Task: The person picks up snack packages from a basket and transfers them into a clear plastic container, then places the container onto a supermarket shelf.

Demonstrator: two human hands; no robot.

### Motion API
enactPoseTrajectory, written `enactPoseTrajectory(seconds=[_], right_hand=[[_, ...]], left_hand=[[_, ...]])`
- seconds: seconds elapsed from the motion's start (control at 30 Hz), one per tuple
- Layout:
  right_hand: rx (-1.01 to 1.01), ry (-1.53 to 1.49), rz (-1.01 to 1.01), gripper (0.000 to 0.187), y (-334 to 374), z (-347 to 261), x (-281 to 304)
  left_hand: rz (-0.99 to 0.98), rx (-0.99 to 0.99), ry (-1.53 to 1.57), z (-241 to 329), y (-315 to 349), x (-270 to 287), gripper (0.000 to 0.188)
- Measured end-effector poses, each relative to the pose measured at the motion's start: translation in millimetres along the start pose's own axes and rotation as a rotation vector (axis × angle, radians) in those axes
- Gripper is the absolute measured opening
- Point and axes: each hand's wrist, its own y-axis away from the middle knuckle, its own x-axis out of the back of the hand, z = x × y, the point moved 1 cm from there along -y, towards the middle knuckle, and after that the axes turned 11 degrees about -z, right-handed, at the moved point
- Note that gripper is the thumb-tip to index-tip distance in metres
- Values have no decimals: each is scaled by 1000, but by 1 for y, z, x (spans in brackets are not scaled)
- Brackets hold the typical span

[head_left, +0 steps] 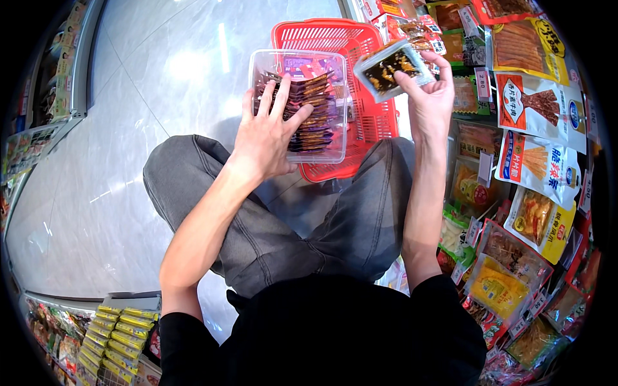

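Crouched shopper steadied a clear tub over a red basket on the far floor.

The clear tub sat across the knees, long axis near-to-far; the left hand lay spread flat, fingers apart, pinning dark sachets inside. The right hand was clamped on a small packet, tilted face-up far right for reading.

A small clear-fronted packet with dark contents and a white border sits raised at far centre-right. Left of it, a clear plastic box holds rows of dark brown and purple sachets. Orange, white and yellow hanging snack bags with small price tags fill the right. Yellow-green packs lie near left.
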Motion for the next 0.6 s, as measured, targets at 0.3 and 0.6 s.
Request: enactPoseTrajectory(seconds=[0.3, 0.6], right_hand=[[134, 383, -174, 26, -9, -26, -10], [460, 994, -440, 19, -28, -49, -61]], left_hand=[[-69, -36, -110, 1, -8, 10, 106], [-43, -53, -51, -2, -8, 4, 104]])
